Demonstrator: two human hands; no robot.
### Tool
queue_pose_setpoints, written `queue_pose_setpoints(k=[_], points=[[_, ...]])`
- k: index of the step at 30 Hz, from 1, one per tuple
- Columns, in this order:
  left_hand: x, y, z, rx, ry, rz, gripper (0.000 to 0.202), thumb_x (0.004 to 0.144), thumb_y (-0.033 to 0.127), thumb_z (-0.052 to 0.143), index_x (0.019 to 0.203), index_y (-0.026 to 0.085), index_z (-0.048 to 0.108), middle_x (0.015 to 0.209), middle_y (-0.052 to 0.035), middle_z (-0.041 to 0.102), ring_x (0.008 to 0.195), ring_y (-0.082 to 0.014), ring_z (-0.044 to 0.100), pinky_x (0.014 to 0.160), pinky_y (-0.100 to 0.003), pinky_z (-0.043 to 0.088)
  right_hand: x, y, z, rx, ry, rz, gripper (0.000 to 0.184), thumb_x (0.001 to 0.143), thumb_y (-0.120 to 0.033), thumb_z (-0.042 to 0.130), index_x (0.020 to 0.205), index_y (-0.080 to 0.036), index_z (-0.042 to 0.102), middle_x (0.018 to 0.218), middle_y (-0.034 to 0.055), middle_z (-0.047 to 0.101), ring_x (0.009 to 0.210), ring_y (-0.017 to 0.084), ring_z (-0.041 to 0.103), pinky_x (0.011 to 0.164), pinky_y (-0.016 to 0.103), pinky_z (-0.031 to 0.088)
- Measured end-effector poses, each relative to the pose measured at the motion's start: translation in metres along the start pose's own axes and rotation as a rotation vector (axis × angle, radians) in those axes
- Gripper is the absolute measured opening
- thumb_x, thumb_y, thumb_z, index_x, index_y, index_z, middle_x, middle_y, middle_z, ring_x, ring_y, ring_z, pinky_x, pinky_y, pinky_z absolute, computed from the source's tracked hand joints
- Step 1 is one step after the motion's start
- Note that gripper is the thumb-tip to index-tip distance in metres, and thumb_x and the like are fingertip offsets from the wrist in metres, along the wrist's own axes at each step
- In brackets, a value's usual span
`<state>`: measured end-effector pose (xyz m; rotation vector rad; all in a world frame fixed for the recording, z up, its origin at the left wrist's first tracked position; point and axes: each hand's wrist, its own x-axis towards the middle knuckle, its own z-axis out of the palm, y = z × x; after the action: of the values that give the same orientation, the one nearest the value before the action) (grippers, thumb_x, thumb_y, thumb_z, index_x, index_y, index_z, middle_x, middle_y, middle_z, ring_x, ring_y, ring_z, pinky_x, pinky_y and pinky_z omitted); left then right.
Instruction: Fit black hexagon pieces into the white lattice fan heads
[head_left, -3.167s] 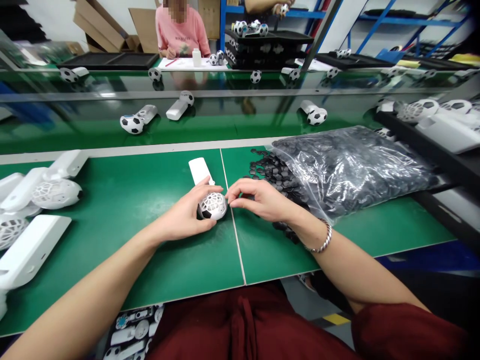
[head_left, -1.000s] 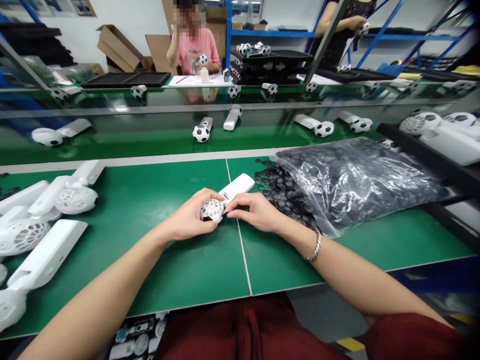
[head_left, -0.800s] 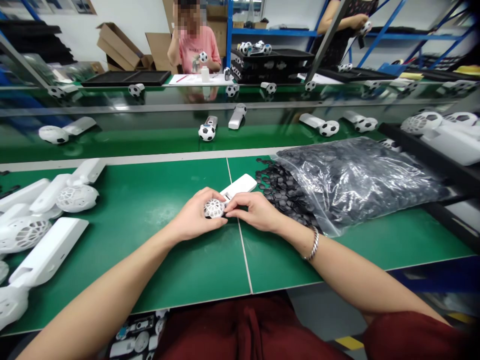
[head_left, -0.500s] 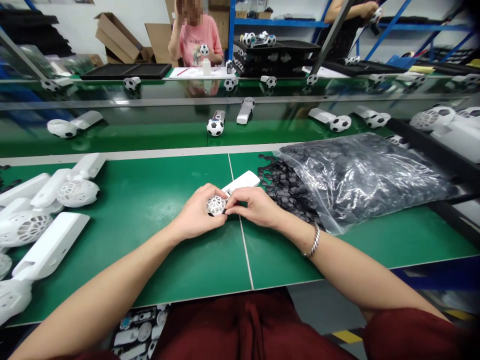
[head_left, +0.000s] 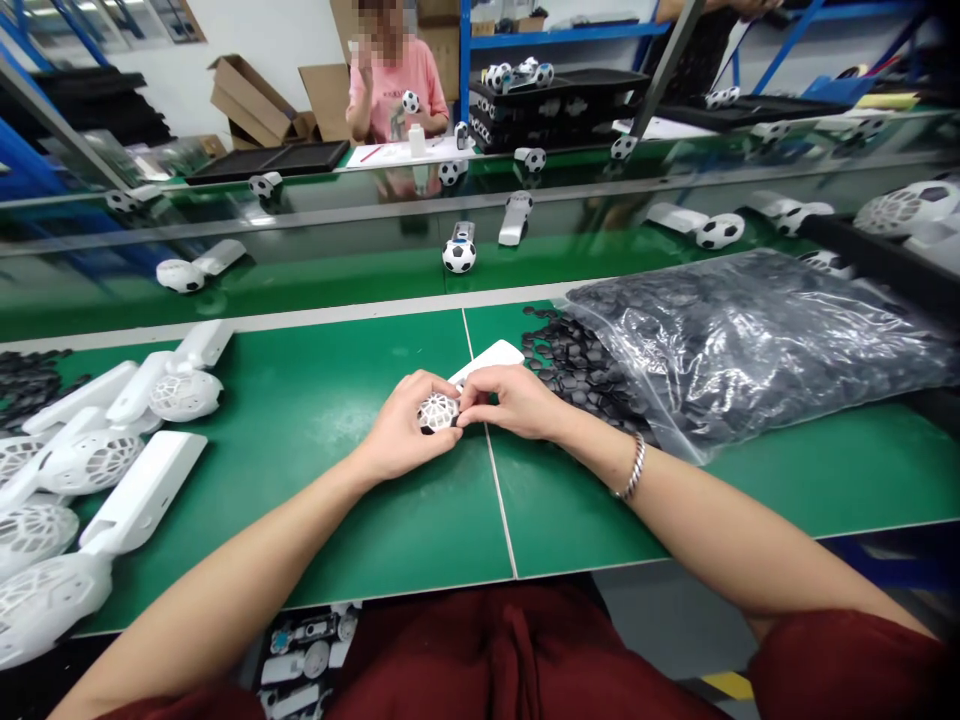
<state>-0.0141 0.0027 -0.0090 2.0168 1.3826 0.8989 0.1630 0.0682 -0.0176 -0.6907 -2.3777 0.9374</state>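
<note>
My left hand is wrapped round the white lattice ball head of a small hand-held fan; the fan's white handle sticks out to the upper right over the green table. My right hand pinches at the right side of the ball head, fingertips closed against it; whether a small black piece is between them is hidden. Loose black hexagon pieces lie just right of my right hand, spilled from a clear plastic bag full of them.
Several white fans with lattice heads lie in a heap at the left. Beyond the table a green conveyor carries finished football-patterned fans. A person in pink sits across it. A black tray edge is at the right.
Since 3.2 s ago the fan has been turned so its handle points up-right instead of up-left. Both hands have stayed on the ball head. Items on the conveyor have drifted right.
</note>
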Motion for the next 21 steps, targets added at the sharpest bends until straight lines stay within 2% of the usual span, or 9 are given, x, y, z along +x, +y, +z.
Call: queue_pose_setpoints(k=[6, 11, 14, 16, 18, 21], points=[[0.002, -0.003, 0.0, 0.031, -0.01, 0.04, 0.027, 0.064, 0.015, 0.058, 0.09, 0.02, 0.056, 0.095, -0.0027, 0.057, 0.09, -0.0199, 0.052, 0.084, -0.036, 0.041, 0.001, 0.0, 0.001, -0.006, 0.015, 0.036, 0.011, 0.072, -0.027, 0.068, 0.071, -0.017, 0.064, 0.07, -0.0013, 0.064, 0.066, 0.011, 0.056, 0.064, 0.021, 0.038], [-0.003, -0.001, 0.007, 0.077, 0.066, 0.086, 0.027, 0.06, 0.014, 0.058, 0.086, 0.02, 0.056, 0.09, -0.0029, 0.058, 0.087, -0.0201, 0.052, 0.084, -0.036, 0.042, 0.002, -0.003, 0.004, -0.021, 0.01, 0.055, 0.014, 0.072, -0.029, 0.068, 0.068, -0.017, 0.063, 0.066, -0.0017, 0.063, 0.063, 0.01, 0.055, 0.062, 0.021, 0.039], [0.004, -0.002, 0.001, 0.079, 0.065, 0.087, 0.028, 0.058, 0.014, 0.06, 0.085, 0.021, 0.057, 0.09, -0.0011, 0.06, 0.087, -0.0185, 0.055, 0.083, -0.034, 0.044, -0.003, -0.005, -0.004, -0.084, 0.02, 0.051, 0.013, 0.075, -0.031, 0.065, 0.075, -0.018, 0.062, 0.074, -0.0002, 0.063, 0.068, 0.012, 0.057, 0.064, 0.022, 0.043], [0.021, -0.007, -0.013, 0.127, 0.109, 0.029, 0.031, 0.057, 0.015, 0.062, 0.087, 0.021, 0.057, 0.091, 0.0, 0.061, 0.086, -0.0178, 0.056, 0.08, -0.031, 0.046, -0.011, -0.002, -0.015, -0.281, 0.086, 0.089, 0.017, 0.077, -0.032, 0.062, 0.089, -0.02, 0.062, 0.089, 0.0027, 0.064, 0.082, 0.016, 0.058, 0.072, 0.027, 0.045], [0.049, -0.019, -0.033, 0.206, 0.199, -0.048, 0.034, 0.057, 0.016, 0.064, 0.09, 0.02, 0.057, 0.093, -0.001, 0.06, 0.086, -0.0185, 0.057, 0.077, -0.031, 0.046, -0.022, 0.006, -0.028, -0.577, 0.176, 0.196, 0.026, 0.077, -0.034, 0.06, 0.098, -0.02, 0.061, 0.1, 0.0067, 0.062, 0.093, 0.023, 0.056, 0.076, 0.034, 0.046], [0.101, -0.048, -0.067, 0.319, 0.33, -0.146, 0.034, 0.064, 0.02, 0.063, 0.097, 0.017, 0.056, 0.1, -0.0051, 0.057, 0.093, -0.0208, 0.055, 0.082, -0.033, 0.044, -0.035, 0.024, -0.038, -0.908, 0.158, 0.339, 0.037, 0.075, -0.034, 0.061, 0.108, -0.016, 0.06, 0.103, 0.0126, 0.061, 0.09, 0.03, 0.056, 0.069, 0.04, 0.048]])
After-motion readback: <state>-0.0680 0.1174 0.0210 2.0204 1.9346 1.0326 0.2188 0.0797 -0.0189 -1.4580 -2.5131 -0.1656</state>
